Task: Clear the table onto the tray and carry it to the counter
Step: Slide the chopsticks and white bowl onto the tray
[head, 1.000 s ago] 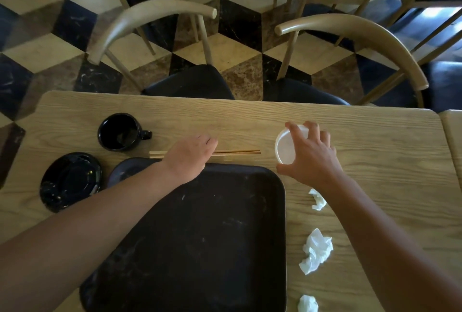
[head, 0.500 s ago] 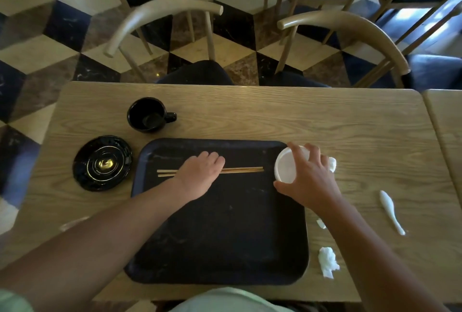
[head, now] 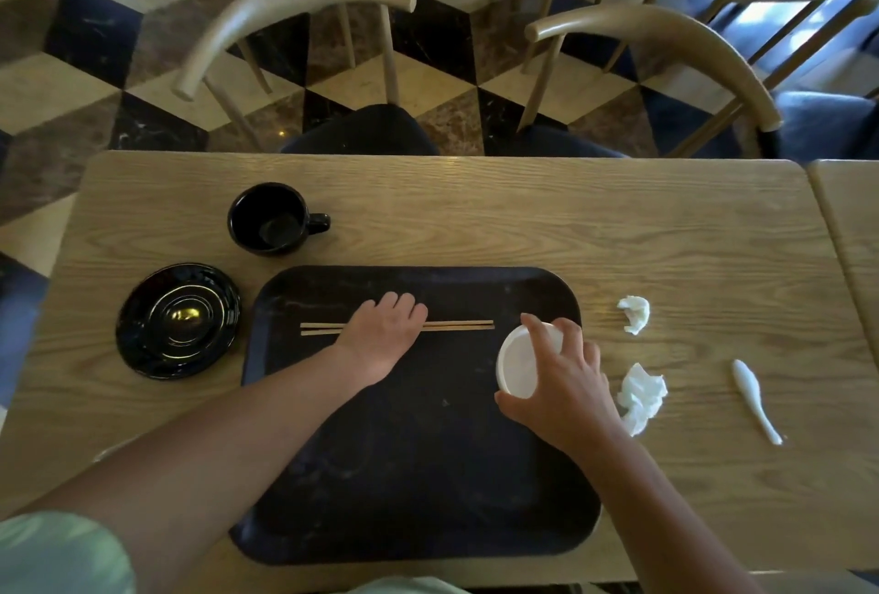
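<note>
Black tray [head: 414, 489] sits at the table's [head: 523, 213] near edge, centred. Chopsticks [head: 466, 325] lie across the tray's far half, parallel to its far edge. Left hand [head: 380, 341] lies palm down over their middle, fingers together and curled on top; can't tell whether it's pinching them or just resting. Right hand [head: 561, 384] grips a white cup [head: 518, 365] tipped on its side, mouth facing left, fingers wrapped round the wall, over the tray's right side near its far right corner. Can't tell if the cup touches the tray.

Off-tray: black mug [head: 271, 218] just beyond the tray's far left corner, handle pointing right. Black saucer [head: 178, 320] left of the tray, near the table's left edge. Two crumpled napkins [head: 639, 396] right of the tray, the nearer one partly behind the right wrist. White spoon [head: 754, 398] further right, toward the table's right edge.

Two chairs [head: 295, 23] tucked in at the far edge. Cup's far side hidden by the fingers. Tray's near edge partly covered by both forearms.
</note>
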The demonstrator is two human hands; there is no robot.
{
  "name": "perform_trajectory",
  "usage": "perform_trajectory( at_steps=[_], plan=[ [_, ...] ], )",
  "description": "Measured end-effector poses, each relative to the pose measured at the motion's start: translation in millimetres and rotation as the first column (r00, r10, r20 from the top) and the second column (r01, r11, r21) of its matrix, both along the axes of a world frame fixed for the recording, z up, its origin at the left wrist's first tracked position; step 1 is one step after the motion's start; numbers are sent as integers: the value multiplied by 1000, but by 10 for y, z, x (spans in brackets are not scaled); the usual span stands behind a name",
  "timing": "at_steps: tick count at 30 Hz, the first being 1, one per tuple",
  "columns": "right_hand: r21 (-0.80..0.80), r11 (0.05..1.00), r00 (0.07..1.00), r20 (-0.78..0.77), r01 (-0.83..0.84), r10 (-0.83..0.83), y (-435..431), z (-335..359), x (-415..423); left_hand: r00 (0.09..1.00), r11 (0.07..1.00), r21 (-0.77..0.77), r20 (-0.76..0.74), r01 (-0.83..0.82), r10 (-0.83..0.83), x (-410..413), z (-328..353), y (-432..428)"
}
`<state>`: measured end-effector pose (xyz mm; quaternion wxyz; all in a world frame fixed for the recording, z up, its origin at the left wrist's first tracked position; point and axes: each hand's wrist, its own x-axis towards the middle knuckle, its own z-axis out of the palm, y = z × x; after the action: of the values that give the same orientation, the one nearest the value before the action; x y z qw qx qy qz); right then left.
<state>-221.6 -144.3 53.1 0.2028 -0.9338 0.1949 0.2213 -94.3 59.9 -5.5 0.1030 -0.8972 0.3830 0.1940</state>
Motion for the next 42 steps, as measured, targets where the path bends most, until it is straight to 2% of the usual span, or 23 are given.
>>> perform_trajectory(
  at_steps=[7, 31, 42],
  plan=[
    [-18, 1000, 1000, 2, -13, 13, -44, -131, 131, 998, 999, -46, 63, -8, 11, 225, -9, -65],
    [-78, 996, 999, 27, -38, 40, -237, -280, 375, 995, 987, -160, 96, 20, -4, 412, -79, -88],
    [-146, 982, 992, 29, -119, 124, -283, -357, 510, 995, 986, -168, 102, 0, 18, 421, -150, -89]
  ],
)
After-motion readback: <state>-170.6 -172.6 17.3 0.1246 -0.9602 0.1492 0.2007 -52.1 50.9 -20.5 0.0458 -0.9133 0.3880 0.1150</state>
